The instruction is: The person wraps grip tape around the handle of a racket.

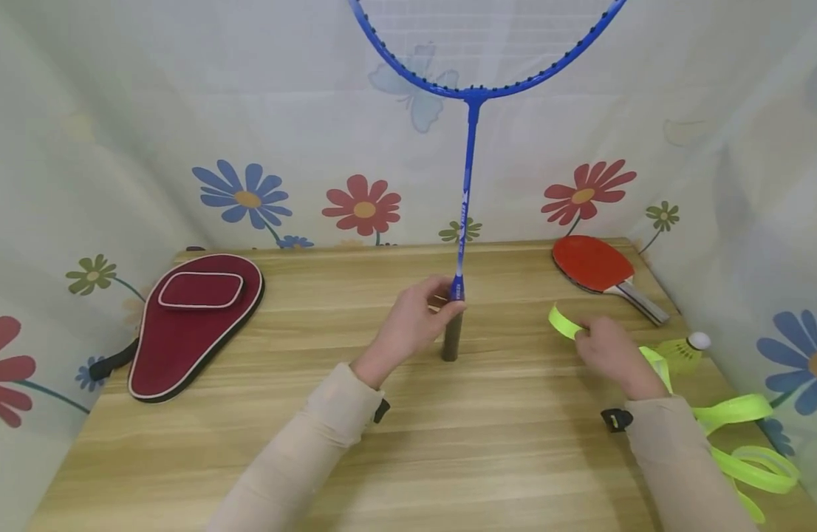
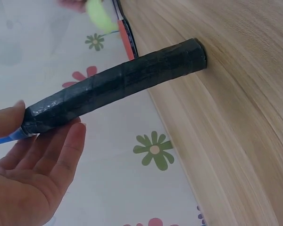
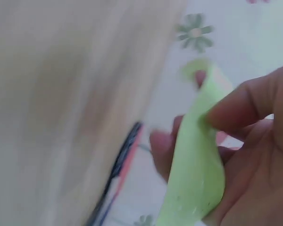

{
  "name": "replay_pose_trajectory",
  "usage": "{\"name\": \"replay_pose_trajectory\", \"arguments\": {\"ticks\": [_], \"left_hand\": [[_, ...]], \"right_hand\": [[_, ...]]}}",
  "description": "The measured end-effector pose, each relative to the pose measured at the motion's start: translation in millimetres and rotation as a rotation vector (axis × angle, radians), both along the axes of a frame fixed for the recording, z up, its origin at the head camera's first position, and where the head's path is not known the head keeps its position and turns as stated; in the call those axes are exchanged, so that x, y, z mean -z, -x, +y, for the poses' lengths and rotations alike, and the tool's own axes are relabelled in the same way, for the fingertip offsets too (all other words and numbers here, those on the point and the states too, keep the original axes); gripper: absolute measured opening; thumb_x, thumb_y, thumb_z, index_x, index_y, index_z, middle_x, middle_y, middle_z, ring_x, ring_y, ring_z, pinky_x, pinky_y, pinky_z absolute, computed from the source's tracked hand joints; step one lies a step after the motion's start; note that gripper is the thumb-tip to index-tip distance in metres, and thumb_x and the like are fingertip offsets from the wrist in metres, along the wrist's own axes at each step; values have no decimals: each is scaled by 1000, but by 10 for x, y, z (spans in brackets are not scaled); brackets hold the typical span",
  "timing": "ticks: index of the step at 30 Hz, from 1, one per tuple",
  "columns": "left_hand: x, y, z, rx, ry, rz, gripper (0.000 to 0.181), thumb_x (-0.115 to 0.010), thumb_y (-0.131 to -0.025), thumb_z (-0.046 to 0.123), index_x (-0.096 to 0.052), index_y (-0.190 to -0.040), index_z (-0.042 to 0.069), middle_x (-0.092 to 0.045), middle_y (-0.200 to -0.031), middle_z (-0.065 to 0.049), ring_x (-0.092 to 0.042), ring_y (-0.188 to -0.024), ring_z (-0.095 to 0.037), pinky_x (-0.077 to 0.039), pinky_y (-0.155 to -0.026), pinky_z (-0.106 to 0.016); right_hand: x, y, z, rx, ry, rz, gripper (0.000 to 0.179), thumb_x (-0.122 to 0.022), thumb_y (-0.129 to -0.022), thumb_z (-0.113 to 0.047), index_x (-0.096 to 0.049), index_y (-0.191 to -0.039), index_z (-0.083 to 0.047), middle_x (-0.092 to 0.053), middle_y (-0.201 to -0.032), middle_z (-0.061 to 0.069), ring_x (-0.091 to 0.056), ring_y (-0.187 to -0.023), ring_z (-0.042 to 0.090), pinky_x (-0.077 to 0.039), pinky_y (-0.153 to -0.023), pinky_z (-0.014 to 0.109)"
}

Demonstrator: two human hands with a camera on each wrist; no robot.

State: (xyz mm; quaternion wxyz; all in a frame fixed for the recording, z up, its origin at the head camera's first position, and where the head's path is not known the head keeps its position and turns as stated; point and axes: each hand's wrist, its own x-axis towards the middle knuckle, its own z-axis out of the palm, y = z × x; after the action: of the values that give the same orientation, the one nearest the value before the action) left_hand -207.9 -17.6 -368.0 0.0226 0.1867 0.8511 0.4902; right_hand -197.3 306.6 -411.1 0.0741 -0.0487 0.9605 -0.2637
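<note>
My left hand (image 1: 408, 319) pinches a blue badminton racket (image 1: 468, 159) between thumb and fingers where the shaft meets the handle. The racket stands upright with its head at the top, cut off by the frame edge. In the left wrist view its dark wrapped handle (image 2: 118, 85) runs out past the fingers, its butt end over the wood. To the right, my right hand (image 1: 611, 353) grips a neon yellow-green grip tape (image 1: 563, 323) near one end. The right wrist view shows that tape (image 3: 195, 165) curving between thumb and fingers.
Loops of the tape trail off the table's right side. A yellow shuttlecock (image 1: 684, 351) and a red table tennis paddle (image 1: 593, 264) lie at the right. On the left lies a maroon paddle case (image 1: 189, 332). A flowered curtain (image 1: 302, 118) surrounds the wooden table (image 1: 475, 458).
</note>
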Motion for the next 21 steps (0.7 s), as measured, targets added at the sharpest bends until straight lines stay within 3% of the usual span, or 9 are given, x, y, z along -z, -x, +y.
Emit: {"name": "replay_pose_trajectory", "arguments": {"ticks": [3, 4, 9, 14, 21], "left_hand": [[0, 10, -1, -7, 15, -13, 32, -66, -94, 29, -63, -120, 11, -66, -104, 0, -64, -93, -15, -56, -74, -27], [-1, 12, -3, -10, 20, -22, 33, -66, -94, 29, -63, -121, 11, -66, -104, -1, -64, -94, -15, -56, -74, -27], [-5, 22, 6, -22, 42, -51, 34, -66, -94, 26, -63, -123, 9, -67, -106, -3, -65, -94, -16, -56, -75, -28], [13, 44, 47, -10, 36, -40, 33, -68, -93, 18, -63, -124, 6, -68, -105, -5, -65, -92, -16, -55, -77, -27], [33, 20, 55, -52, -46, -25, 19, -64, -95, 17, -62, -109, 4, -64, -98, -4, -62, -87, -16, -55, -74, -29]], "right_hand": [[-157, -53, -139, -18, 111, 96, 25, -38, -93, -1, -60, -101, 8, -48, -68, 8, -44, -56, 19, -38, -48, 31], [-210, -67, -182, -26, 138, 124, 26, -39, -93, 0, -60, -105, 9, -49, -71, 9, -44, -57, 20, -39, -49, 31], [-404, -124, -383, -63, 217, 278, 17, -45, -92, 2, -61, -99, 3, -55, -87, 13, -47, -70, 24, -40, -59, 31], [-586, -189, -554, -72, 337, 323, 17, -47, -93, 3, -63, -98, -1, -66, -91, 10, -56, -82, 25, -45, -68, 30], [-737, -234, -716, -126, 445, 357, 17, -44, -96, 1, -60, -97, -4, -65, -88, 6, -60, -83, 21, -47, -72, 26]]}}
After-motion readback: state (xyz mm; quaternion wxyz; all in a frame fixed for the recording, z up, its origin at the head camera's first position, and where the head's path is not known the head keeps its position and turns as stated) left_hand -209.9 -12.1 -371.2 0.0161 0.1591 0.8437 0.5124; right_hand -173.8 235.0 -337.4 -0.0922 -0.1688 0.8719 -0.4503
